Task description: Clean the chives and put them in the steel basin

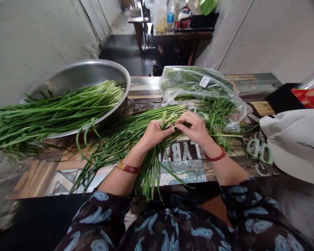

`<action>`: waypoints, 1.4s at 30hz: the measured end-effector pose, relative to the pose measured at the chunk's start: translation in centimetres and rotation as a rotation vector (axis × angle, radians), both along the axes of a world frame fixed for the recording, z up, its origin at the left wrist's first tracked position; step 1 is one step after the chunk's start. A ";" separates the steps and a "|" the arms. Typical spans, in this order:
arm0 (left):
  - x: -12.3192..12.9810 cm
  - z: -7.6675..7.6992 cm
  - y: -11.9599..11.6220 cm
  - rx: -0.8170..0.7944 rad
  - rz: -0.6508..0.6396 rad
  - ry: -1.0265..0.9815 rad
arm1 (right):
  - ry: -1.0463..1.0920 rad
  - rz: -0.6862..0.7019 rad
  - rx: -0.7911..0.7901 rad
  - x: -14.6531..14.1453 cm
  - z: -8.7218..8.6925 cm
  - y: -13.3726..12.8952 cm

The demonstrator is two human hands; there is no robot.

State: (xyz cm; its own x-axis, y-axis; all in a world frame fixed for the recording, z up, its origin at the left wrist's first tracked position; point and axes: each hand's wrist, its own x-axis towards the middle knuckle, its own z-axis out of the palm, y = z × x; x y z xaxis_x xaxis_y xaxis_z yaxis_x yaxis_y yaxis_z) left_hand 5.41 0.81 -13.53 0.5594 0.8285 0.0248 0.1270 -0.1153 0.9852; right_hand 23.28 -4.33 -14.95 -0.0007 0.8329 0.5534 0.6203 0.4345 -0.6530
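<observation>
My left hand point(157, 132) is wrapped round a bunch of garlic chives point(152, 167), pale stem ends up and green leaves hanging toward the table's front edge. At those pale ends my right hand point(193, 127) is closed in a pinch, thumb against forefinger; what sits between the fingertips is too small to make out for sure. Under and behind my hands lies a loose pile of chives point(128, 130). To the left, a large steel basin point(125, 75) holds a thick heap of chives point(75, 108), their leaves trailing over its rim.
A clear plastic bag point(188, 82) of greens lies behind my hands, with loose leaves before it. Green-handled scissors point(259, 150) and a white cap point(295, 139) are at the right. Beyond the patterned table point(36, 177) stands a shelf with a bottle point(170, 17).
</observation>
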 end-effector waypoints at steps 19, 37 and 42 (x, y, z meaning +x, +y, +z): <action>-0.6 0.3 0.4 -0.117 -0.119 -0.066 | 0.649 0.049 -0.359 -0.2 0.2 0.1; -0.7 1.6 -0.3 0.088 -0.202 0.025 | 0.654 0.051 -0.269 -0.2 0.6 -0.1; -1.2 1.4 0.5 0.046 -0.059 -0.056 | 0.542 -0.110 -0.241 2.2 1.8 -0.8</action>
